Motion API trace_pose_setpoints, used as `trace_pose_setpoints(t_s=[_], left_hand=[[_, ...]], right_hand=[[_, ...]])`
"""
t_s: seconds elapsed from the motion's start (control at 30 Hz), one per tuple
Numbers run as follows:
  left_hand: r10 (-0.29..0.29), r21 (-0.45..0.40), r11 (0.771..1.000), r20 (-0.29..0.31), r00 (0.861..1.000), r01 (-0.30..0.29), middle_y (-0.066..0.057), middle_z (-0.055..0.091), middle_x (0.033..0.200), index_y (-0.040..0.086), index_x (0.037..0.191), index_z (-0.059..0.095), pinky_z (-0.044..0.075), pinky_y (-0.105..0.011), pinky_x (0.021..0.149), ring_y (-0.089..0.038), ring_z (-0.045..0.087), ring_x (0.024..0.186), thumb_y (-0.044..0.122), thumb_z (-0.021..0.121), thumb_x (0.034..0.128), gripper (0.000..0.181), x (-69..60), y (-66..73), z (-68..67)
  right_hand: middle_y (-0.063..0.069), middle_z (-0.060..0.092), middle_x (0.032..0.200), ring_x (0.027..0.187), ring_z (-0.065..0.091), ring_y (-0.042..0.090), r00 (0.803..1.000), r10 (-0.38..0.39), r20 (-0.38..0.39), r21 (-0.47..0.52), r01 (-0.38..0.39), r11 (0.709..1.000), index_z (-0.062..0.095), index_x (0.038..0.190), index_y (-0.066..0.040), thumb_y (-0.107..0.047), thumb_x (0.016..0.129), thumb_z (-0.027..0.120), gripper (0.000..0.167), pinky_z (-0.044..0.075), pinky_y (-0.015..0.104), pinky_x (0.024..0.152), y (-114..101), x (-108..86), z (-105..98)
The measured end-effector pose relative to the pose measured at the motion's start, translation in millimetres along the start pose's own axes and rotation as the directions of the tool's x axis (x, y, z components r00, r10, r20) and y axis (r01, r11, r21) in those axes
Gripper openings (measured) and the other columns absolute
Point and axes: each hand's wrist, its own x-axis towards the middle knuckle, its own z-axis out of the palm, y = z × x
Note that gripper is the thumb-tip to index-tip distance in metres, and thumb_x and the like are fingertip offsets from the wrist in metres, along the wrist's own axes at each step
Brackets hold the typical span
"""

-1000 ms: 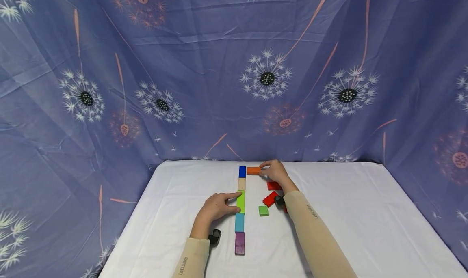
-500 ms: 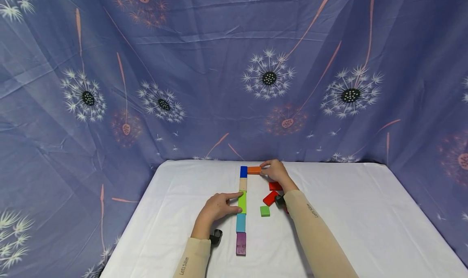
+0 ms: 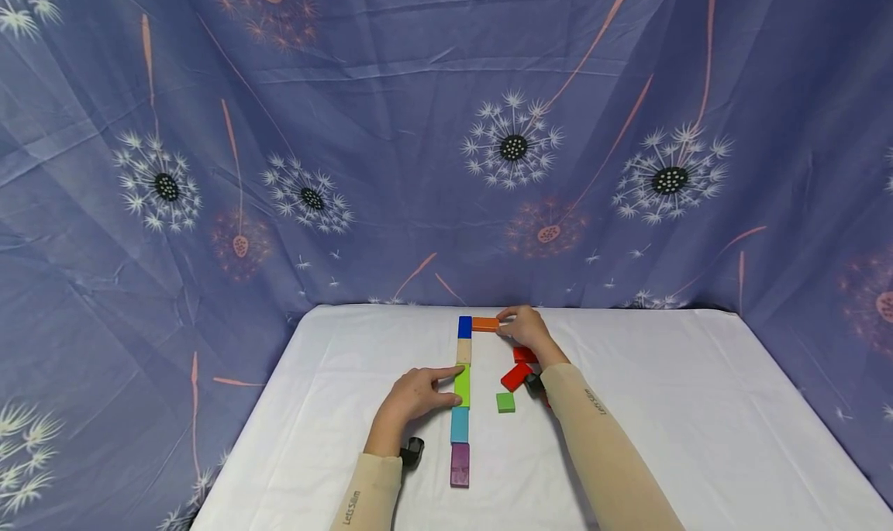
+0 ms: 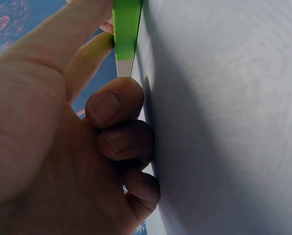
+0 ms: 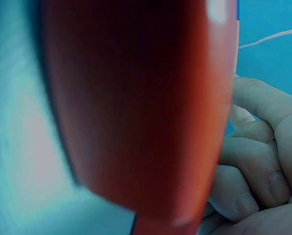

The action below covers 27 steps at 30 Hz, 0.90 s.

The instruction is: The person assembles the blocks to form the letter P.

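Observation:
A column of blocks stands on the table: blue (image 3: 464, 327), plain wood (image 3: 463, 351), lime green (image 3: 463, 387), light blue (image 3: 460, 425) and purple (image 3: 460, 466). The left hand (image 3: 414, 395) holds the lime block between thumb and index finger; in the left wrist view its other fingers curl beside the green block (image 4: 126, 29). At the column's far end an orange block (image 3: 484, 324) lies crosswise, touching the blue one. The right hand (image 3: 525, 329) pinches the orange block's right end. A red block close to the camera hides much of the right wrist view.
Right of the column lie a small green block (image 3: 505, 402) and red blocks (image 3: 516, 377), one partly under the right forearm. A white cloth covers the table (image 3: 663, 407). Behind it hangs a blue curtain with a dandelion pattern (image 3: 418, 167).
The orange block has shifted left against the blue block, closing a small gap, with the right hand still at its end. The left hand keeps its place on the lime block.

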Motion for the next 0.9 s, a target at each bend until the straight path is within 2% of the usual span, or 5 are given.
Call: trace_pose_setpoints(t_s=[0.23,0.5,0.67,0.83,0.9], left_hand=[[-0.008,0.003,1.000,-0.001,1.000,0.008,0.002,0.056,0.075,0.043,0.146,0.064,0.036,-0.031,0.065,-0.014,0.046,0.071,0.051,0.085,0.0860,0.064,1.0,0.1,1.7],[-0.011,-0.007,1.000,0.003,1.000,0.011,0.001,0.056,0.076,0.044,0.146,0.064,0.036,-0.032,0.065,-0.015,0.045,0.070,0.051,0.085,0.0861,0.064,1.3,-0.3,-0.4],[0.004,-0.010,1.000,-0.002,1.000,-0.004,0.001,0.055,0.075,0.043,0.146,0.064,0.035,-0.031,0.064,-0.015,0.044,0.069,0.050,0.085,0.0864,0.064,2.7,-1.3,-1.4],[0.010,-0.013,1.000,0.006,1.000,-0.010,0.002,0.053,0.073,0.042,0.147,0.064,0.035,-0.031,0.063,-0.014,0.043,0.068,0.050,0.085,0.0867,0.064,1.7,-2.0,-0.4],[0.012,-0.018,1.000,0.007,1.000,-0.012,0.003,0.053,0.072,0.042,0.147,0.064,0.035,-0.030,0.063,-0.014,0.043,0.067,0.050,0.085,0.0868,0.064,1.3,-1.8,0.1]], right_hand=[[0.020,0.062,0.148,0.113,0.057,0.033,1.000,0.001,-0.007,-0.008,-0.001,1.000,0.079,0.123,-0.014,-0.022,0.090,0.083,0.034,0.051,0.040,0.090,1,-0.5,0],[0.020,0.056,0.155,0.124,0.056,0.036,1.000,-0.001,-0.007,-0.004,0.001,1.000,0.073,0.135,-0.016,-0.024,0.092,0.082,0.045,0.053,0.047,0.101,-3,-6.1,-6],[0.019,0.060,0.151,0.123,0.062,0.037,0.998,-0.051,-0.025,0.020,0.052,0.998,0.074,0.135,-0.016,-0.024,0.095,0.080,0.042,0.053,0.052,0.105,0,-15.0,-21],[0.021,0.073,0.120,0.094,0.066,0.031,0.997,-0.074,-0.015,0.053,0.075,0.996,0.074,0.135,-0.017,-0.025,0.095,0.079,0.041,0.054,0.044,0.084,6,-26.5,-34],[0.019,0.072,0.117,0.093,0.063,0.028,0.998,-0.063,-0.007,0.077,0.064,0.995,0.073,0.137,-0.018,-0.027,0.095,0.079,0.043,0.050,0.039,0.077,9,-31.8,-38]])
